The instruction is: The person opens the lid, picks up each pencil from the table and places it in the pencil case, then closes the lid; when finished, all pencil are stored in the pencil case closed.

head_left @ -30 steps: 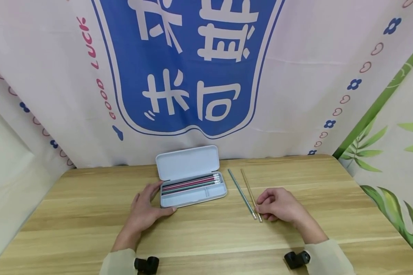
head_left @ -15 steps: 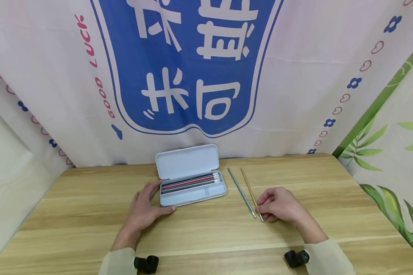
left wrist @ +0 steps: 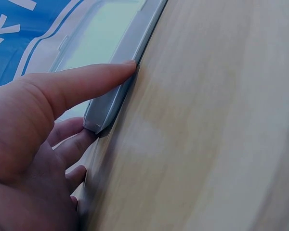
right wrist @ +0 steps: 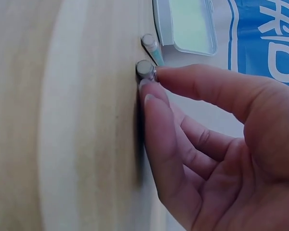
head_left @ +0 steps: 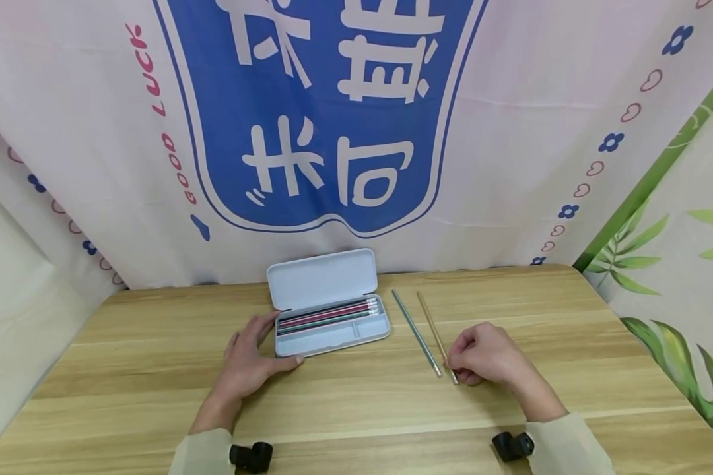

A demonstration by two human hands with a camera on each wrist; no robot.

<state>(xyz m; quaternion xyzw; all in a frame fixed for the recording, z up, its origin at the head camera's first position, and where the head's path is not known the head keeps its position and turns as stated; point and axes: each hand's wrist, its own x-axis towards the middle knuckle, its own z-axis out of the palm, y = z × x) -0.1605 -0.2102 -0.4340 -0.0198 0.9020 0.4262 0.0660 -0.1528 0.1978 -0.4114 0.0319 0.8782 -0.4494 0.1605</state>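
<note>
A pale blue pencil case (head_left: 316, 344) stands with its lid up near the back of the table, several pencils (head_left: 328, 316) lying in its rear compartment. My left hand (head_left: 248, 364) holds the case's left end, thumb along the front edge and fingers at the far corner. To the right of the case, a gold pencil (head_left: 430, 322) and a green pencil (head_left: 414, 330) lie side by side, apart. With thumb and fingertips, my right hand (head_left: 486, 356) pinches the gold pencil near its eraser end. That metal end (right wrist: 144, 69) pokes out beyond the fingertips in the right wrist view.
The wooden table (head_left: 356, 409) reaches back to a hanging white cloth (head_left: 499, 165) with a blue printed panel. The raised lid (head_left: 323, 279) is close to that cloth. Small black devices (head_left: 513, 447) sit at both cuffs.
The gold pencil's near end has shifted slightly right with my right hand, widening its gap from the green pencil. My left hand keeps its hold on the case.
</note>
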